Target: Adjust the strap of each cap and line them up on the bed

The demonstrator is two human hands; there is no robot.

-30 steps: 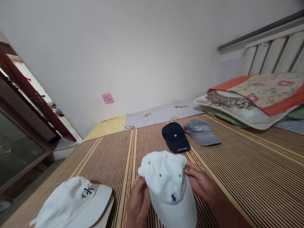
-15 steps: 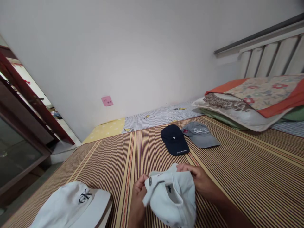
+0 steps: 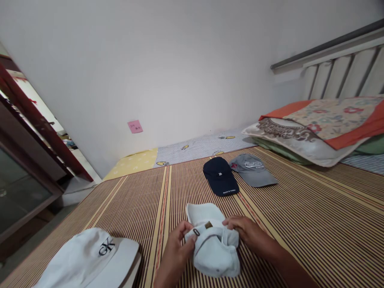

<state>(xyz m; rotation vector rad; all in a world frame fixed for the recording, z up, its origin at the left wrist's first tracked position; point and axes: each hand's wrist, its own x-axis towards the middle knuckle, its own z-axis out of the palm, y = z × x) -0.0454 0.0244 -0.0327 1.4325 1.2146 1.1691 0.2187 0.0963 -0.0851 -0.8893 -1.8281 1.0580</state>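
Note:
A pale, whitish baseball cap (image 3: 216, 260) is between my hands at the bottom middle, its brim pointing away from me and its back strap and opening toward me. My left hand (image 3: 177, 248) pinches the strap end near a small metal buckle on the cap's left side. On the other side, my right hand (image 3: 247, 232) is closed on the cap's edge, the fingertips partly hidden. At the lower left lies a white cap (image 3: 87, 260) with black letters, on top of another pale brim. Farther off, a navy cap (image 3: 220, 176) touches a grey cap (image 3: 253, 170).
The caps lie on a striped bamboo mat (image 3: 135, 208) over a bed. Pillows (image 3: 285, 136) with a floral cover are stacked at the right, below a white radiator (image 3: 345, 72). A pink note (image 3: 135, 126) sticks to the wall. A glass-fronted cabinet (image 3: 24, 200) stands at the left.
The pale cap has tipped so that its brim and inside label now show beyond the strap. My left hand has shifted onto the strap end; my right hand sits slightly lower.

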